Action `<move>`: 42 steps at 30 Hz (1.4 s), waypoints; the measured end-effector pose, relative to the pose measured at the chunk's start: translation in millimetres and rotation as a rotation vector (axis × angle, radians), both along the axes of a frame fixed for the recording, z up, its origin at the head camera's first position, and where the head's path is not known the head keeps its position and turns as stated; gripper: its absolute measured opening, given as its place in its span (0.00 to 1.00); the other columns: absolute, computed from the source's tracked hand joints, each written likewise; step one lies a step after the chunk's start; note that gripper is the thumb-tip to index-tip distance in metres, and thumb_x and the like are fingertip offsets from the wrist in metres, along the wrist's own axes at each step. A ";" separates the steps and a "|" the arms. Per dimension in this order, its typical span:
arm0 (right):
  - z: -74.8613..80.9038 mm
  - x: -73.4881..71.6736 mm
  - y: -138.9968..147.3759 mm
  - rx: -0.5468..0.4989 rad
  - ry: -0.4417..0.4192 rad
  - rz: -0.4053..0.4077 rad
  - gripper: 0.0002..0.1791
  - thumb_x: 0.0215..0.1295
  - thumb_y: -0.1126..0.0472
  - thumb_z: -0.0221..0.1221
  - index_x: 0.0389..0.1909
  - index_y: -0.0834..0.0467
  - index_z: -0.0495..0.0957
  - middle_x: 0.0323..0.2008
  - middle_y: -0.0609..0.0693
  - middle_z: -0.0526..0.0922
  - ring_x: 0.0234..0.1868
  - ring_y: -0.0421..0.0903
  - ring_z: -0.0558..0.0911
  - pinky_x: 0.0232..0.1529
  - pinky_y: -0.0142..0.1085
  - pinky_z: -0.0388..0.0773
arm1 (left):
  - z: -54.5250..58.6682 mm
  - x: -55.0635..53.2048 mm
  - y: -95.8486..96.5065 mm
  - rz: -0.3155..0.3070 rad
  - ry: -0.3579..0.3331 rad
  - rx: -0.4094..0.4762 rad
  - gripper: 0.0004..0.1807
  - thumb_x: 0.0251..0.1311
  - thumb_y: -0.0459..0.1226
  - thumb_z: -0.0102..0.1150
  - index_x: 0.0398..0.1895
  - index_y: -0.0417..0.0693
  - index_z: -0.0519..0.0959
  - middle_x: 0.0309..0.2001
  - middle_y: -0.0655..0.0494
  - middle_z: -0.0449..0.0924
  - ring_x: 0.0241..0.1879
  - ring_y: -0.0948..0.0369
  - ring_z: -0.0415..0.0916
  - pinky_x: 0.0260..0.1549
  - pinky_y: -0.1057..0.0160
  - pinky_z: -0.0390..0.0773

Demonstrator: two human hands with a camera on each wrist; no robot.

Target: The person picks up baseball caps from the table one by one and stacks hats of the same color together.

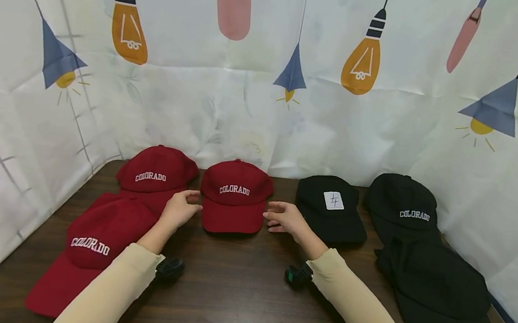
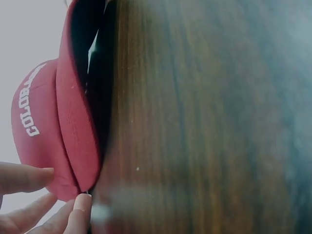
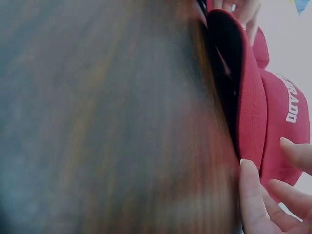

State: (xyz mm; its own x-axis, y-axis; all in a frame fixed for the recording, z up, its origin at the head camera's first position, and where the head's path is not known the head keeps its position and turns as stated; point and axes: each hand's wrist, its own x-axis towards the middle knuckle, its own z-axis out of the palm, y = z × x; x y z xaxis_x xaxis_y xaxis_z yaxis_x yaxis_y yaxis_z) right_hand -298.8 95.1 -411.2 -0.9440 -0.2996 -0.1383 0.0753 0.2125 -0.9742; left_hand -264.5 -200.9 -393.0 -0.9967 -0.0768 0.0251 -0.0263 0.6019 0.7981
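A red cap (image 1: 234, 196) lettered COLORADO sits at the middle back of the table, its brim toward me. My left hand (image 1: 181, 209) is at the cap's left side. Fingertips (image 2: 84, 201) come right at the brim's corner, and another finger lies over the crown's side in the left wrist view. On the opposite side my right hand (image 1: 287, 219) mirrors it, fingers loosely extended. Its fingertips (image 3: 247, 168) are beside the brim in the right wrist view. Neither hand curls round the cap.
Two more red caps, one at back left (image 1: 152, 170) and one nearer (image 1: 91, 246), lie at the left. Black caps are at the right: one with a white number label (image 1: 320, 211), one lettered COLORADO (image 1: 395, 203), one nearer (image 1: 444, 305). A patterned curtain (image 1: 246, 101) hangs behind.
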 end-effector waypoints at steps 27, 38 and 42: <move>-6.1 -5.0 -10.9 -0.207 -0.106 -0.174 0.23 0.69 0.74 0.61 0.64 0.72 0.75 0.59 0.66 0.81 0.52 0.52 0.85 0.57 0.46 0.79 | -11.3 1.9 13.2 0.139 -0.077 0.389 0.28 0.66 0.21 0.53 0.70 0.28 0.69 0.63 0.28 0.72 0.50 0.49 0.78 0.43 0.60 0.78; -8.3 1.1 -19.8 -0.249 -0.099 -0.276 0.23 0.65 0.77 0.62 0.62 0.69 0.78 0.61 0.66 0.79 0.45 0.46 0.86 0.53 0.43 0.81 | -14.4 2.4 15.9 0.230 -0.090 0.599 0.27 0.69 0.19 0.48 0.72 0.31 0.68 0.66 0.31 0.71 0.40 0.64 0.76 0.45 0.63 0.81; -8.3 2.0 -19.6 -0.274 -0.108 -0.282 0.25 0.64 0.79 0.62 0.63 0.69 0.77 0.63 0.66 0.77 0.43 0.45 0.86 0.53 0.43 0.81 | -13.1 2.7 17.4 0.243 -0.093 0.660 0.28 0.69 0.18 0.47 0.73 0.33 0.68 0.68 0.33 0.70 0.35 0.68 0.75 0.38 0.70 0.80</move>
